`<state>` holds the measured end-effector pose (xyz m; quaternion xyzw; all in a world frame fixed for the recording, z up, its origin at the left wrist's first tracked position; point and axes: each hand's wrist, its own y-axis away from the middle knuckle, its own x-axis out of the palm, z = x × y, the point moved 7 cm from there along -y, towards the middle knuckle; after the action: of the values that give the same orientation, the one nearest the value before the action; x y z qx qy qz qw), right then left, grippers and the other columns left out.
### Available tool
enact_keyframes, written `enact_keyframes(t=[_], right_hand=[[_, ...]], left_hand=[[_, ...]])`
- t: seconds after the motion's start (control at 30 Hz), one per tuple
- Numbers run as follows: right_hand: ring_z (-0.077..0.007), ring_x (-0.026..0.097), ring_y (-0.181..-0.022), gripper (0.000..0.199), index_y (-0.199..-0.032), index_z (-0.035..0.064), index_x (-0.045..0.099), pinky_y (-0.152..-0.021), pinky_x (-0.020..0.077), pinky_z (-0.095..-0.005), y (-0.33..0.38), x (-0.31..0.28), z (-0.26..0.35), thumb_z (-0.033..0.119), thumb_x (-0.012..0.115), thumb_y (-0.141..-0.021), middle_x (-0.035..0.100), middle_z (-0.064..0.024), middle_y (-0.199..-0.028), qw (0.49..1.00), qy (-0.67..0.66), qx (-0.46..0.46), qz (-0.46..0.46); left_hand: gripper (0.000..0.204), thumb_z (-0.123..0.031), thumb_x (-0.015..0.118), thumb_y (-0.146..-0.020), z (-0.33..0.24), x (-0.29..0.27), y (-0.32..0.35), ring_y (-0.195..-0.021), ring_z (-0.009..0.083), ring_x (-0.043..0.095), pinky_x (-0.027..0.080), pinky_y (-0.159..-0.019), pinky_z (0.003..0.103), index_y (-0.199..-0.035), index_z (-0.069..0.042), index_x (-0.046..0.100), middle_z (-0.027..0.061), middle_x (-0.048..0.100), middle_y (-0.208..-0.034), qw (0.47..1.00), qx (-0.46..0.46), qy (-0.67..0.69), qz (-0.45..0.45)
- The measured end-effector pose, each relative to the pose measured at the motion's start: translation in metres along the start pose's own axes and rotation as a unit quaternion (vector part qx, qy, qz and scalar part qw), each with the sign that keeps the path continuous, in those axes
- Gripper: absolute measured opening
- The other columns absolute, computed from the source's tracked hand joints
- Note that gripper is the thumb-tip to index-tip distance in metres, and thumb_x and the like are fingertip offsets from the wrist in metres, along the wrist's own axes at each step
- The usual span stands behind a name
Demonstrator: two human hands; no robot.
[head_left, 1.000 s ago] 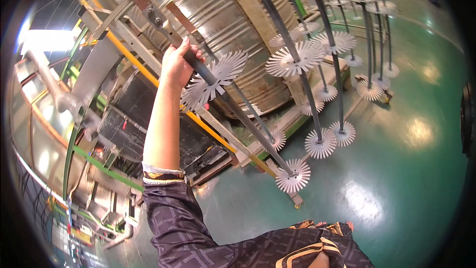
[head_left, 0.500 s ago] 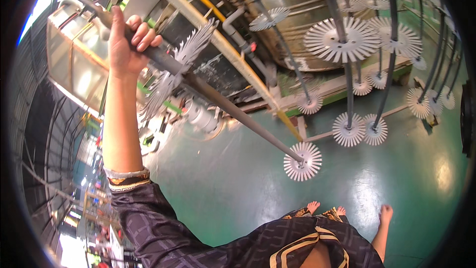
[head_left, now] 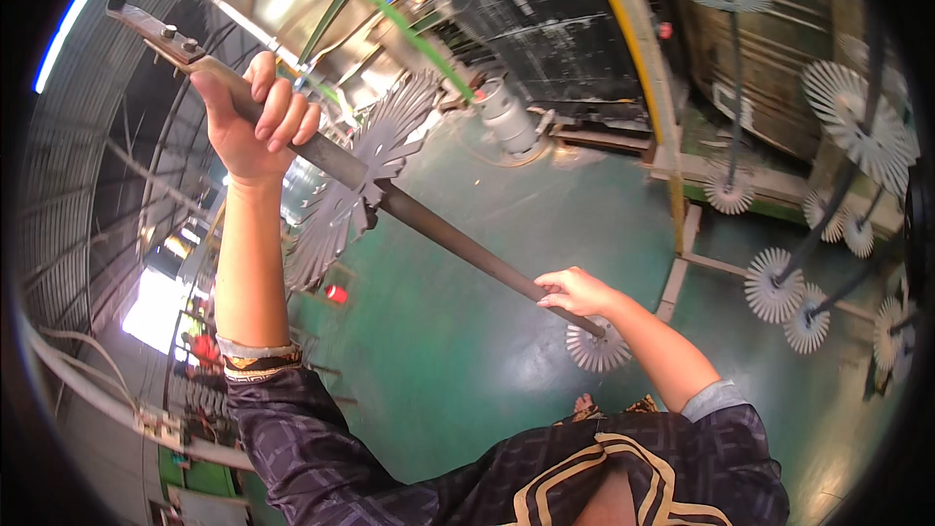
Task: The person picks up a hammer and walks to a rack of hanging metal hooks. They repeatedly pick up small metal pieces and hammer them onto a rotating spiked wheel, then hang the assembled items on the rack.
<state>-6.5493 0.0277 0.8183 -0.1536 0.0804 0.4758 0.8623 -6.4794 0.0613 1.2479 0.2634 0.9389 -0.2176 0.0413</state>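
A long grey metal rod (head_left: 448,239) slants from the upper left down toward the floor in front of me. My left hand (head_left: 255,125) is wrapped round its upper part, just below a bolted hook (head_left: 161,31). Beneath that hand, a grey disc with slotted, fin-like edges (head_left: 343,185) is fixed around the rod. A second slotted disc (head_left: 599,349), paler, sits at the lower end. My right hand (head_left: 577,292) closes on the rod a little above this lower disc, thumb and fingers about it.
On the right, several similar rods with slotted discs (head_left: 774,284) hang near a large ribbed metal tank (head_left: 769,68). A yellow post (head_left: 638,49) and a dark scratched panel (head_left: 545,29) stand ahead. A grey cylinder (head_left: 506,117) rests on the green floor (head_left: 438,351).
My right hand has come up from my side and taken hold of the rod's lower part. The view has swung left, so the hanging rods and tank now lie farther right.
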Motion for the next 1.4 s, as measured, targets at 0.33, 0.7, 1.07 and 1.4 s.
enact_keyframes(t=[0.33, 0.7, 1.07, 1.4], right_hand=[[-0.0285, 0.061, -0.076, 0.036, -0.089, 0.0062, 0.058, -0.064, 0.0460, -0.0401, -0.195, 0.139, 0.040, 0.029, 0.074, -0.066, 0.063, -0.0091, -0.076, 0.976, 0.153, -0.128, 0.083], [-0.0237, 0.062, -0.082, 0.049, -0.102, 0.0073, 0.060, -0.072, 0.0477, -0.0352, -0.414, 0.242, 0.068, 0.037, 0.074, -0.065, 0.065, -0.0092, -0.088, 0.947, 0.173, -0.090, 0.256], [-0.0224, 0.060, -0.087, 0.048, -0.105, -0.0020, 0.060, -0.076, 0.0480, -0.0340, -0.442, 0.151, -0.303, 0.031, 0.070, -0.072, 0.065, -0.0159, -0.092, 0.960, 0.119, 0.254, -0.016], [-0.0183, 0.059, -0.049, 0.036, -0.101, 0.0029, 0.062, -0.039, 0.0465, -0.0316, -0.567, 0.256, -0.440, 0.020, 0.064, -0.070, 0.062, -0.0100, -0.070, 0.811, 0.078, 0.580, 0.009]], left_hand=[[0.032, -0.032, 0.051, -0.090, -0.077, -0.237, 0.261, -0.044, 0.0077, 0.025, 0.029, -0.053, 0.024, -0.070, -0.009, 0.043, -0.0044, 0.025, -0.051, 0.914, -0.015, 0.013, -0.405], [0.038, -0.037, 0.054, -0.087, -0.145, -0.397, 0.492, -0.042, 0.0089, 0.023, 0.029, -0.053, 0.025, -0.074, -0.004, 0.040, -0.0030, 0.025, -0.050, 0.818, 0.130, -0.025, -0.560], [0.042, -0.049, 0.051, -0.085, -0.087, -0.562, 0.657, -0.039, 0.0071, 0.021, 0.027, -0.043, 0.023, -0.065, -0.014, 0.040, -0.0054, 0.023, -0.047, 0.621, 0.133, -0.178, -0.752], [0.039, -0.041, 0.053, -0.088, -0.011, -0.766, 0.772, -0.035, 0.0108, 0.030, 0.034, -0.039, 0.028, -0.069, -0.010, 0.039, -0.0007, 0.030, -0.045, 0.514, 0.069, -0.292, -0.804]])
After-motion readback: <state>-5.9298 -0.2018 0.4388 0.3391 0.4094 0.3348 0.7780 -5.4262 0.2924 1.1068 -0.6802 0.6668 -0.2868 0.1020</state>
